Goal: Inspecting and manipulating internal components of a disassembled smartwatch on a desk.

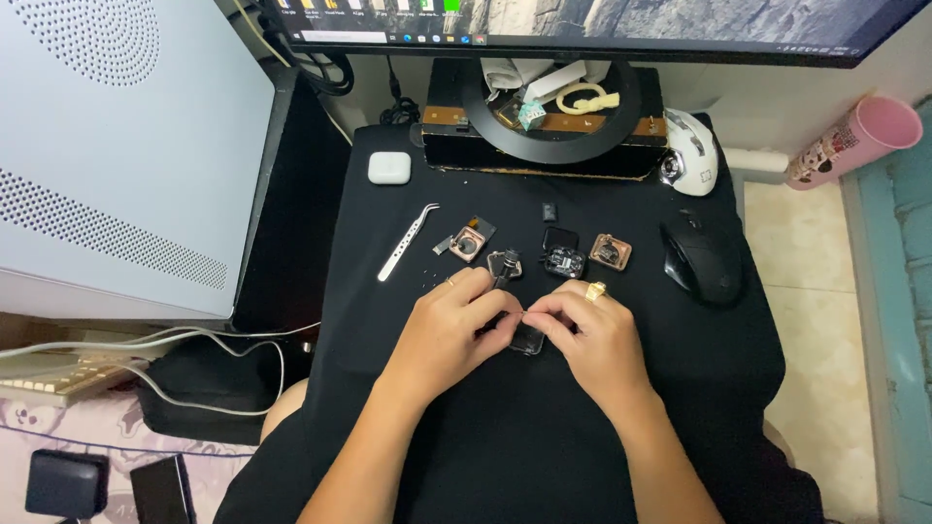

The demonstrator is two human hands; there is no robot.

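Note:
My left hand (449, 325) and my right hand (590, 335) meet at the middle of a black cloth (544, 427). Together they pinch a small dark square part (528, 340), which shows just below the fingertips. A gold ring sits on my right hand. Just beyond the fingers lie small watch-like parts: a rose-coloured case (467, 243), a small dark piece (505, 262), a black open module (564, 260) and another rose-coloured case (611, 252). Metal tweezers (407, 242) lie to the left of them.
A white earbud case (389, 168) and a tiny black chip (549, 211) lie farther back. A black mouse (703, 257) and a white mouse (691, 150) sit at the right. A monitor stand (553, 121) holds odds and ends. A white computer case (116, 146) stands left; a pink cup (854, 141) lies right.

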